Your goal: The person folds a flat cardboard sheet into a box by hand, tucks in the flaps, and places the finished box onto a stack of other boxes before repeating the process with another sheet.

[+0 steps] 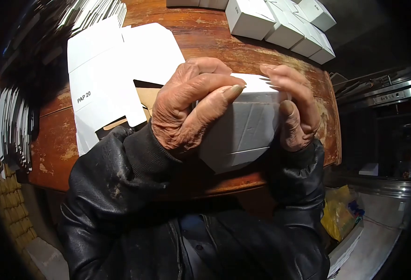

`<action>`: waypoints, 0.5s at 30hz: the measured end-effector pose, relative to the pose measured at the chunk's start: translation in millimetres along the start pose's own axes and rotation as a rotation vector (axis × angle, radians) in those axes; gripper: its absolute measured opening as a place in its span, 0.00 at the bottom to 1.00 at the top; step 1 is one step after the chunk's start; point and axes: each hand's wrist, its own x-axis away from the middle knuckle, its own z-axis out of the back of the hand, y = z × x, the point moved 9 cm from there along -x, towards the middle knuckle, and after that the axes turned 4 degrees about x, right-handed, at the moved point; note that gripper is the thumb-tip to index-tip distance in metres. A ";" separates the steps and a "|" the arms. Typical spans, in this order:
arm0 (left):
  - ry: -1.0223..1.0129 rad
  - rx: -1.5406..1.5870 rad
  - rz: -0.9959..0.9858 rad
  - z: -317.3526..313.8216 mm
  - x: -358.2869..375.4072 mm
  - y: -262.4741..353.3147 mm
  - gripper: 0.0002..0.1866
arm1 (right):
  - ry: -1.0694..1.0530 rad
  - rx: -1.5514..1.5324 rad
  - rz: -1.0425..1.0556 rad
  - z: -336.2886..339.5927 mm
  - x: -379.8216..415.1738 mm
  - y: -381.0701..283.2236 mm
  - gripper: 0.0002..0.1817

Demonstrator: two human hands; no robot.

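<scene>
A white cardboard box (245, 128) is held up over the near edge of the table, in front of my body. My left hand (191, 100) grips its left side, with the thumb and fingers pressed along the top edge. On the box's right side my right hand (296, 105) curls around the edge, its fingertips slightly blurred. The far side of the box is hidden from me. Left of the hands lies a flat, unfolded white carton (105, 79) printed "PAP 20", its brown inner side partly showing.
Several finished white boxes (287, 32) stand in rows at the back right of the worn wooden table (51, 135). Stacks of flat cartons (12, 126) are at the left. A yellow plastic bag (338, 212) sits below the table's right side.
</scene>
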 end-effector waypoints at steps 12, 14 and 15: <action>-0.046 -0.038 -0.054 -7.0 0.0 5.8 0.12 | -0.129 -0.076 -0.097 -0.5 1.5 7.8 0.30; 0.073 0.127 0.064 1.0 1.1 -2.2 0.14 | -0.112 -0.083 -0.180 3.6 1.9 12.0 0.38; 0.133 0.208 0.121 4.9 1.9 -6.3 0.14 | -0.135 -0.084 -0.205 3.8 0.3 14.7 0.41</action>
